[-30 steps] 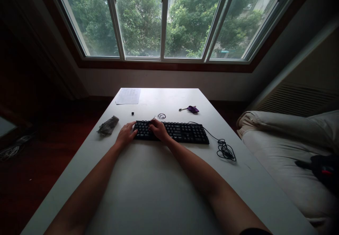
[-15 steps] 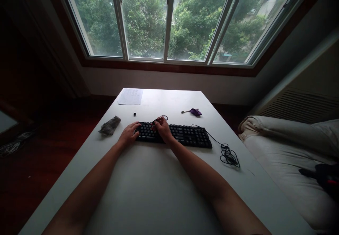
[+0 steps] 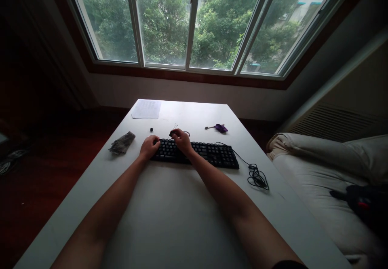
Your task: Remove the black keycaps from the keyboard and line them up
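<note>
Right hand pinching a small dark piece just above the keyboard; left hand resting at its left end.
Your right hand's fingers (image 3: 173, 132) are closing thumb-to-fingertip on the small dark piece (image 3: 171, 133), thin wire (image 3: 176, 126) showing beside it; your right hand (image 3: 182, 140) is hovering over the keyboard (image 3: 212, 154), left of its middle. Your left hand (image 3: 148, 147) is curling partly closed against the keyboard's left end; cannot tell whether it is gripping. Beyond that end a small black cube (image 3: 151, 130) is sitting; left of the keyboard, a grey fuzzy bundle (image 3: 122, 143) is lying. A purple object (image 3: 221, 128) is lying beyond the keyboard's right half; a coiled cable (image 3: 257, 178) is resting off its right end.
</note>
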The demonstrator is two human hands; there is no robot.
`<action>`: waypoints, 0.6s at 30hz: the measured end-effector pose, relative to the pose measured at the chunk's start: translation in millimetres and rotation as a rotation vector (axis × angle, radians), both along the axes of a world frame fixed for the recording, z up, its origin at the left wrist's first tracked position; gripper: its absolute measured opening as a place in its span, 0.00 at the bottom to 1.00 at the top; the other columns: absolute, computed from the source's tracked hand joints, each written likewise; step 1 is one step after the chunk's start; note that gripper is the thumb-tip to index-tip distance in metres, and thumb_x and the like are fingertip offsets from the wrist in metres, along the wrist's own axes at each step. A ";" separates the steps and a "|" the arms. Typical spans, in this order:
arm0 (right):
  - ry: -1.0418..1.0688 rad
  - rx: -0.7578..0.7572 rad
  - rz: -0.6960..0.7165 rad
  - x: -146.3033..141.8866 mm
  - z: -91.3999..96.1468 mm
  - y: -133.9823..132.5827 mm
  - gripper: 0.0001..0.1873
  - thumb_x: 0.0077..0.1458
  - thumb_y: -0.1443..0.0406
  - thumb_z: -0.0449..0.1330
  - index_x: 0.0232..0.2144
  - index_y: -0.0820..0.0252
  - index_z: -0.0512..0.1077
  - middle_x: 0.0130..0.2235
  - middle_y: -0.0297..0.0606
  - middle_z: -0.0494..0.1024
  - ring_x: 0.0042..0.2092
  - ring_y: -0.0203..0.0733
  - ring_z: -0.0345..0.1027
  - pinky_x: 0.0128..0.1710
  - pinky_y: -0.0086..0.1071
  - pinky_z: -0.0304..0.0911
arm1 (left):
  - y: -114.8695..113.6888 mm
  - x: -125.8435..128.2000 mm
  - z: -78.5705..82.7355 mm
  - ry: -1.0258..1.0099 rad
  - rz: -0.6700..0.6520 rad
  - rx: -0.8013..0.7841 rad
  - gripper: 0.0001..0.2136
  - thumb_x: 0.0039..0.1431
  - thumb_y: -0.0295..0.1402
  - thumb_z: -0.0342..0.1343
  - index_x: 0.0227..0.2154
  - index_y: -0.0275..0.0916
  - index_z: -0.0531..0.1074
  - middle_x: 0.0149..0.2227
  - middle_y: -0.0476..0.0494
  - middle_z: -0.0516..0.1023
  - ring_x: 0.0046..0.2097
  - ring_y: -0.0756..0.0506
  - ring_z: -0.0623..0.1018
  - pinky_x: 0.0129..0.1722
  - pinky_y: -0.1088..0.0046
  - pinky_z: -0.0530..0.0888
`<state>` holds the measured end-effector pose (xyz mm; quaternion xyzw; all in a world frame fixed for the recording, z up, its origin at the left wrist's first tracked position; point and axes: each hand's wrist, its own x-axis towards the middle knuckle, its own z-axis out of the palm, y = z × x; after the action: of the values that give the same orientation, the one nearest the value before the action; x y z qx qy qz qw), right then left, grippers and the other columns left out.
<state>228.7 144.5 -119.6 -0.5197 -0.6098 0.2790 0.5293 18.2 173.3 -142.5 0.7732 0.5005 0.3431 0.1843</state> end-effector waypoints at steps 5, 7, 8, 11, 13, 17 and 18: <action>-0.072 0.032 -0.012 -4.5 4.6 7.7 0.12 0.58 0.59 0.57 0.42 0.54 0.75 0.34 0.35 0.80 0.37 0.42 0.75 0.41 0.35 0.69 | 2.0 -6.7 -4.8 -0.029 -0.066 -0.007 0.10 0.59 0.35 0.53 0.39 0.44 0.77 0.50 0.45 0.78 0.52 0.41 0.75 0.57 0.60 0.70; -0.076 0.043 -0.001 -8.5 5.0 10.4 0.11 0.58 0.59 0.57 0.42 0.54 0.75 0.35 0.35 0.80 0.37 0.41 0.75 0.41 0.34 0.68 | 2.9 -8.2 -4.3 -0.007 -0.083 0.001 0.09 0.58 0.35 0.53 0.38 0.44 0.78 0.51 0.46 0.78 0.53 0.41 0.75 0.58 0.59 0.69; -0.080 0.043 0.006 -10.6 5.0 11.6 0.11 0.58 0.60 0.57 0.42 0.54 0.75 0.35 0.35 0.80 0.37 0.41 0.75 0.41 0.34 0.68 | 3.0 -8.7 -3.7 0.002 -0.090 0.000 0.09 0.58 0.35 0.54 0.38 0.44 0.78 0.52 0.46 0.78 0.53 0.41 0.75 0.59 0.59 0.69; -0.097 0.035 0.015 -15.9 4.8 13.8 0.11 0.58 0.60 0.57 0.42 0.53 0.75 0.35 0.34 0.80 0.37 0.41 0.75 0.42 0.35 0.68 | 1.6 -10.1 -1.9 0.013 -0.117 -0.008 0.09 0.58 0.36 0.54 0.39 0.44 0.78 0.53 0.46 0.77 0.53 0.40 0.74 0.58 0.58 0.69; -0.102 0.034 0.014 -18.4 4.7 14.2 0.11 0.58 0.60 0.58 0.43 0.53 0.75 0.35 0.34 0.80 0.38 0.42 0.75 0.43 0.35 0.68 | -0.3 -11.0 -1.2 0.013 -0.130 -0.005 0.09 0.59 0.36 0.54 0.40 0.44 0.77 0.54 0.46 0.77 0.54 0.40 0.74 0.58 0.58 0.69; -0.116 0.042 0.016 -21.6 5.1 14.6 0.12 0.59 0.60 0.58 0.44 0.53 0.76 0.36 0.34 0.80 0.39 0.42 0.74 0.42 0.34 0.67 | -2.6 -11.3 -0.3 0.023 -0.123 -0.006 0.10 0.59 0.35 0.54 0.40 0.44 0.77 0.54 0.46 0.76 0.54 0.40 0.74 0.59 0.58 0.69; -0.124 0.048 0.013 -22.3 5.5 15.1 0.12 0.59 0.60 0.58 0.44 0.53 0.76 0.35 0.34 0.81 0.38 0.42 0.74 0.42 0.33 0.67 | -2.8 -11.2 -0.1 0.024 -0.121 -0.006 0.09 0.59 0.35 0.54 0.40 0.44 0.77 0.54 0.46 0.76 0.54 0.40 0.74 0.59 0.58 0.69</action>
<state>206.4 159.6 -114.1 -0.5192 -0.6514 0.2350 0.5008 7.0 170.5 -142.6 0.8057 0.4559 0.3205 0.2009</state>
